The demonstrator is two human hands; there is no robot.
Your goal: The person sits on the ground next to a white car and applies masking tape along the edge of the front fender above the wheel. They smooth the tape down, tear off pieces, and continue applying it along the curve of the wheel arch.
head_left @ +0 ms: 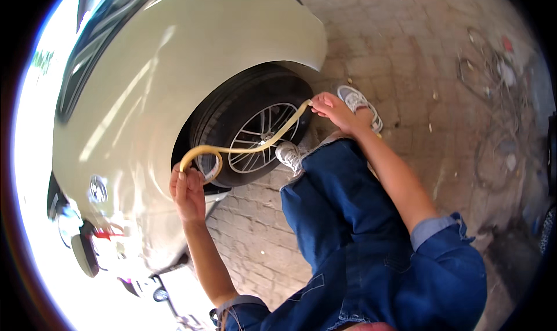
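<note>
a brick-paved ground (406,58) runs from the near edge to the far right, its small blocks dusty, worn and laid in rows, with sandy brown tones. on the left stands a pale champagne-coloured car (139,81), its smooth metal bodywork bulging in rounded curves and streaked with glossy reflections. near, at the middle and right, is the person's dark blue denim clothing (342,215), softly creased, with stitched seams and paler turned-back cuffs (429,232) at the sleeves. in the middle of the scene the car's black tyre (217,122) shows matte, grooved rubber around a round silvery rim (249,139) with slim spokes. a loose tangle of thin cords (493,87) lies at the far right on the paving. a grey and white shoe (360,103) is just beyond the right forearm, and a whitish laced shoe (289,156) is beside the wheel.

the hands are well apart. the left hand (187,196) grips the roll of yellowish tape (190,155), a thin ring, between thumb and fingers, left of the tyre. the right hand (336,111), farther off and to the right, pinches the free end. between them the flat, flexible strip (255,150) makes a slack s-curve in front of the rim; whether it touches the wheel cannot be told.
</note>
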